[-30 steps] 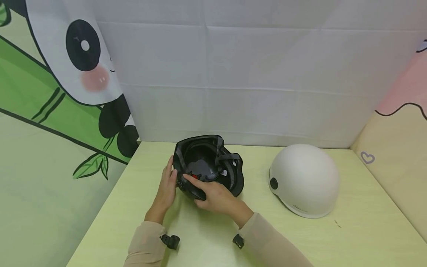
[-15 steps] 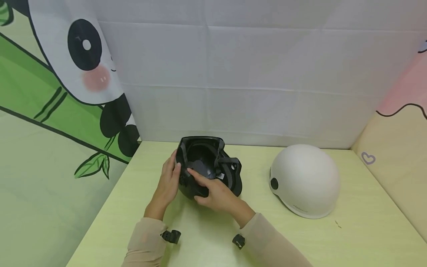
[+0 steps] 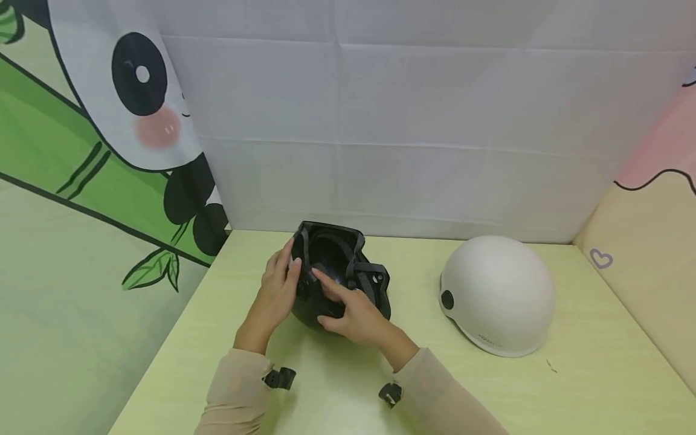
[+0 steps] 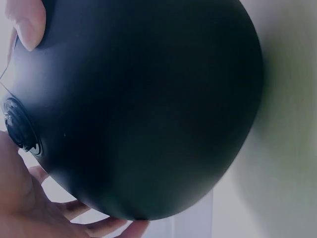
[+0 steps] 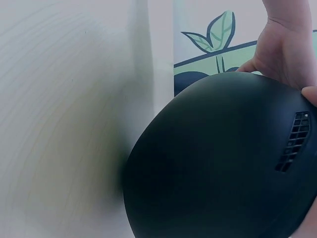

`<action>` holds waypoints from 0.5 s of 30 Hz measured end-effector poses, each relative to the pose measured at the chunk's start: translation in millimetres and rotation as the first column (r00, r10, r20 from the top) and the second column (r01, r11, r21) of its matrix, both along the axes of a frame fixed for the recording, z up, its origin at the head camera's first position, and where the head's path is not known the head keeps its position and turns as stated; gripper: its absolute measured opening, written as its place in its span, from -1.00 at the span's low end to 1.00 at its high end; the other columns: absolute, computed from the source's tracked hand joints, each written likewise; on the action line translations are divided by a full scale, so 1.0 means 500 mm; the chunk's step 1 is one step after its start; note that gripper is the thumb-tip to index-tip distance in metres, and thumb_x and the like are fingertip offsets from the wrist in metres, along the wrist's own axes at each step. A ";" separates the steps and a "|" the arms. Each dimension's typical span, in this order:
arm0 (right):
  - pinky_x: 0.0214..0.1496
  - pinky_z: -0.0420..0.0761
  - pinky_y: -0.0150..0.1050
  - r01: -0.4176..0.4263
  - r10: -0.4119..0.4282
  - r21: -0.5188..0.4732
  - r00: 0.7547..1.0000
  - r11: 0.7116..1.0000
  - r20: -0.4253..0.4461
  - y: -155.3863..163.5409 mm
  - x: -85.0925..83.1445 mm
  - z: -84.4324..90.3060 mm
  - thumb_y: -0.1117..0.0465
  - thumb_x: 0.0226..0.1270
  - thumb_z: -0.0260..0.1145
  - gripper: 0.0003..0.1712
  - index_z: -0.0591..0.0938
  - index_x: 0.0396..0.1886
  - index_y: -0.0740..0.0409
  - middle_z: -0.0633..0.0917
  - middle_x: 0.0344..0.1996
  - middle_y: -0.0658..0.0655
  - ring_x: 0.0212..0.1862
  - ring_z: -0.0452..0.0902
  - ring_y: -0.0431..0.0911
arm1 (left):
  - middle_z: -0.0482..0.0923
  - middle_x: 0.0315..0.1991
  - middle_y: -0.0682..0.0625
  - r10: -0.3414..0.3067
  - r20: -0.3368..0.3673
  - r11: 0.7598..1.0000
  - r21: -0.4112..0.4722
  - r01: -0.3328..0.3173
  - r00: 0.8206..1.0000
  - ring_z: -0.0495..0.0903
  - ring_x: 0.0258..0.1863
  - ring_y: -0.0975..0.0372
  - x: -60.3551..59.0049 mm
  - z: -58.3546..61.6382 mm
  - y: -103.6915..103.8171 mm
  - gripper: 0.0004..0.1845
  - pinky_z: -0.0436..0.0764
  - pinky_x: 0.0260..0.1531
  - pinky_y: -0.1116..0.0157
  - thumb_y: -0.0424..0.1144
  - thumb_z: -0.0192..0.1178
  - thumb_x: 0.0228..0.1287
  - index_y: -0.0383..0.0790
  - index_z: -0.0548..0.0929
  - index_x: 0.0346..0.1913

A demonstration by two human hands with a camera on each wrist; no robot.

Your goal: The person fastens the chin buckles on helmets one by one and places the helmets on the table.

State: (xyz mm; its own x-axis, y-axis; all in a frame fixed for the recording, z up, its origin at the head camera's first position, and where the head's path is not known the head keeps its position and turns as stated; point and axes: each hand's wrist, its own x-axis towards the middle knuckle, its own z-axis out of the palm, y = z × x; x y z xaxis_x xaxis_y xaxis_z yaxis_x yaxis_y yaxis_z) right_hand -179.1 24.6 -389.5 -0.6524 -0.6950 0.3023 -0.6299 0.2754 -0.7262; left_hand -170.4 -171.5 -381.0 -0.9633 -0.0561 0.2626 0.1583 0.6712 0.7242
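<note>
The black helmet (image 3: 337,275) sat tipped on its side toward the back left of the pale green table (image 3: 571,386), hollow facing the head camera, and both hands were on it: the left hand (image 3: 277,296) curled round the left rim, the right hand (image 3: 353,311) gripped the near edge with fingers reaching inside. The white helmet (image 3: 497,293) rested dome-up, well apart to the right. Left wrist view: the black helmet's shell (image 4: 143,109) filled the frame, fingertips (image 4: 27,22) pressed on it. Right wrist view: the shell (image 5: 223,158) above the table, the left hand (image 5: 287,47) clasping its far edge
</note>
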 end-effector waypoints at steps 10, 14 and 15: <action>0.09 0.36 -0.17 0.014 -0.002 -0.103 0.993 0.995 0.115 0.007 -0.001 -0.004 0.20 0.16 0.31 -0.09 0.03 0.39 -0.35 0.43 0.13 0.13 0.12 0.33 -0.24 | -0.07 0.34 -0.20 0.050 0.077 0.995 -0.091 -0.042 0.996 0.03 0.21 -0.22 0.000 0.036 0.018 -0.37 0.18 -0.06 -0.28 0.29 -0.44 0.31 0.25 -0.13 0.41; 0.08 0.36 -0.15 0.037 -0.013 -0.132 0.983 0.990 0.183 0.012 0.001 -0.002 0.17 0.16 0.31 -0.10 0.04 0.38 -0.39 0.40 0.16 0.13 0.13 0.32 -0.22 | -0.07 0.33 -0.21 0.063 0.085 0.991 -0.125 -0.052 0.994 0.02 0.20 -0.22 0.000 0.047 0.027 -0.36 0.19 -0.07 -0.28 0.30 -0.46 0.29 0.25 -0.12 0.41; 0.08 0.36 -0.13 0.041 -0.013 -0.141 0.980 0.989 0.199 0.013 0.005 0.004 0.19 0.17 0.31 -0.10 0.05 0.39 -0.35 0.38 0.17 0.15 0.14 0.32 -0.20 | -0.07 0.33 -0.20 0.070 0.088 0.990 -0.132 -0.058 0.994 0.02 0.20 -0.22 -0.001 0.049 0.030 -0.35 0.19 -0.08 -0.29 0.31 -0.46 0.29 0.25 -0.12 0.41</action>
